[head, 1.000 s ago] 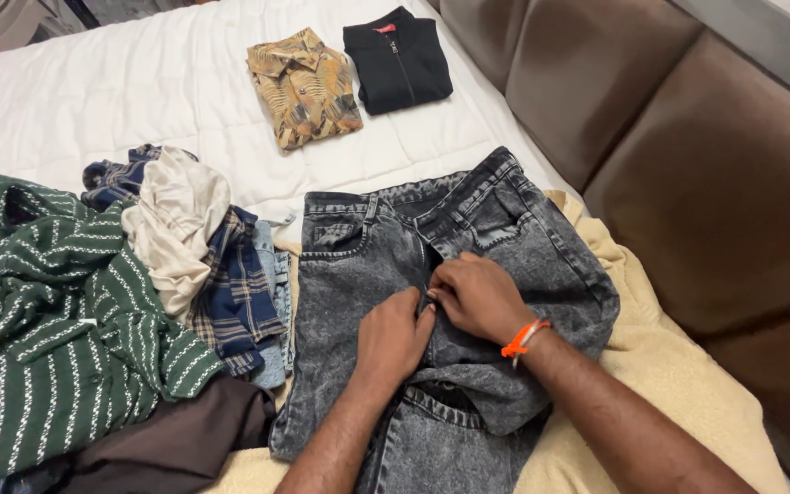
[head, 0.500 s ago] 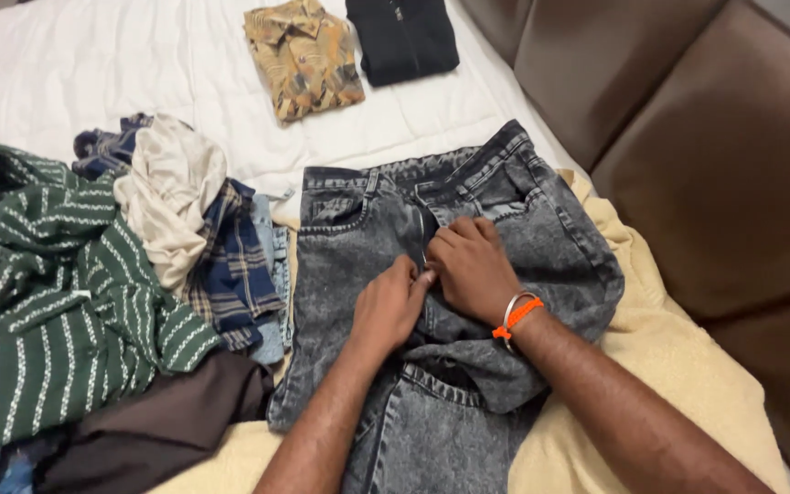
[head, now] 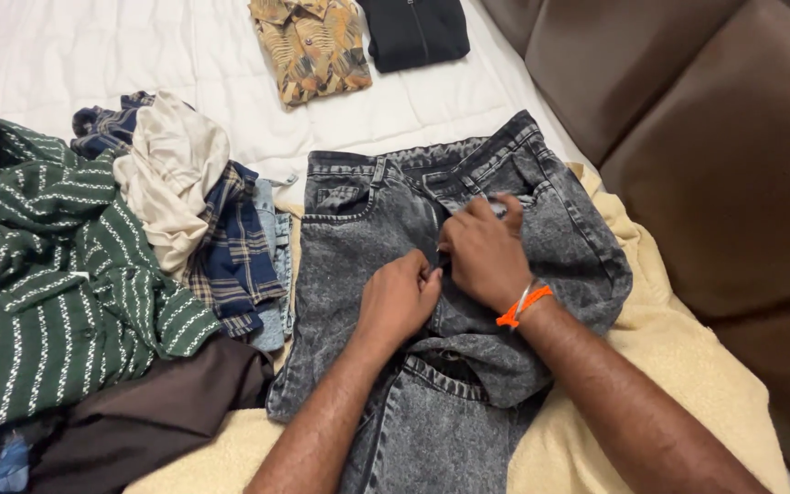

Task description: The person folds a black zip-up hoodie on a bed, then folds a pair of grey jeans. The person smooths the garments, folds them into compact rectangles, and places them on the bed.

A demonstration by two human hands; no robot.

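Clearly I was mid-fold: the grey jeans (head: 368,238) lay on the cream blanket (head: 688,384) near the bed's right edge, my left hand (head: 400,300) and right hand (head: 485,252) pinching the fly, fingers closed on denim; smoothing likely next, heaped clothes (head: 66,274) beside.

A folded patterned shirt (head: 311,46) lies beside a folded black jacket (head: 413,32).
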